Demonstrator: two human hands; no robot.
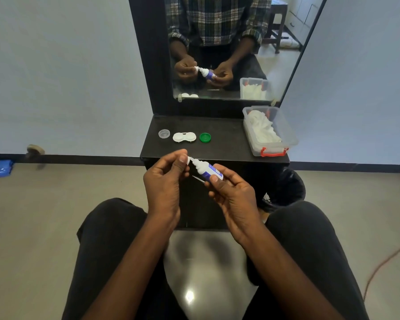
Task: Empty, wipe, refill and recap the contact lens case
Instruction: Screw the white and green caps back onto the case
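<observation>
Refill step in hand: solution bottle [206, 170] being uncapped.
Bottle body was gripped by right hand [231, 192]; its cap pinched by left hand [166, 179]. Lens case [184, 137] lay uncapped on vanity shelf [222, 144], between clear cap [164, 133] and green cap [205, 137]. Next judged: nozzle tipped over wells.

- Black counter [219, 144] carries:
- clear cap [164, 133] at the left
- white lens case [184, 137] beside it
- green cap [205, 137]
- clear box [286, 135] of white wipes at the right

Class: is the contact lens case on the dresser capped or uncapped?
Uncapped. The white lens case lies with both wells open; a clear cap and a green cap rest beside it.
</observation>
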